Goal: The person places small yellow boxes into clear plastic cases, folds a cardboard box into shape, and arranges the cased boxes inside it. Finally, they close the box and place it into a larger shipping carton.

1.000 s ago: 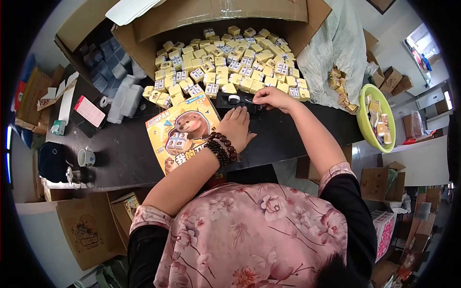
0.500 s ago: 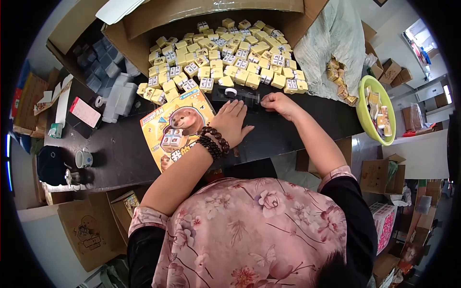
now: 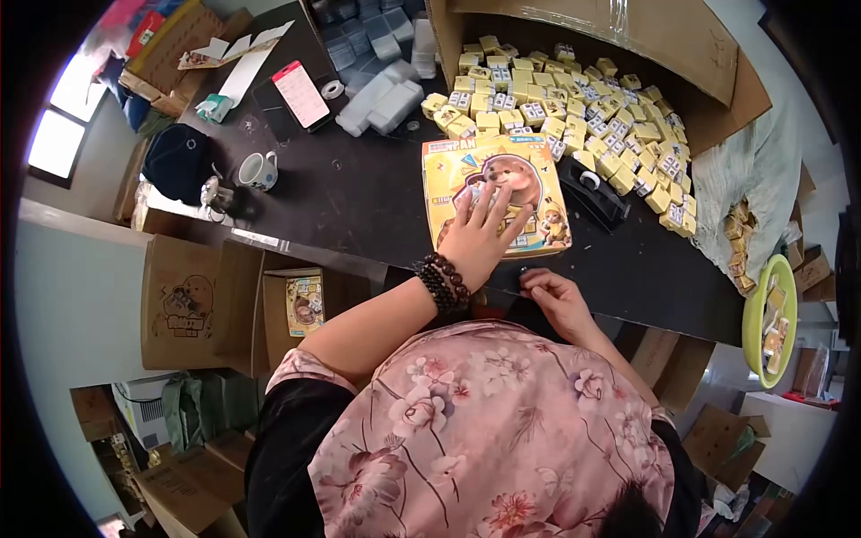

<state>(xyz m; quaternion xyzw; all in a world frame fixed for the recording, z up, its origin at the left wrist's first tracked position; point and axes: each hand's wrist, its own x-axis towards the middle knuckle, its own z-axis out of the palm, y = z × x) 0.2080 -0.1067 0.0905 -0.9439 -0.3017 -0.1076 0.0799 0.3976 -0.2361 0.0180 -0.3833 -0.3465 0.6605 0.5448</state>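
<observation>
My left hand (image 3: 484, 226) lies flat with fingers spread on top of a yellow and orange printed box (image 3: 543, 211) showing an otter-like animal. Below the box's lower right corner, at the table's front edge, my right hand (image 3: 558, 300) has its fingers curled together. A small thing may be at those fingertips; it is too small to make out. To the right of the box rests a black tape dispenser (image 3: 601, 199) with a white roll. Behind them spreads a heap of small yellow and white cube-shaped pieces (image 3: 574, 103).
A large cardboard box (image 3: 717, 81) lies open behind the heap. Clear plastic cases (image 3: 386, 108), a phone (image 3: 301, 94) and a mug (image 3: 258, 170) stand on the left. On the right are a white sack (image 3: 749, 179) and a green basin (image 3: 760, 332).
My left hand has gone from beside the tape dispenser onto the printed box. My right hand has drawn back from the dispenser to the table's front edge. The view has turned left.
</observation>
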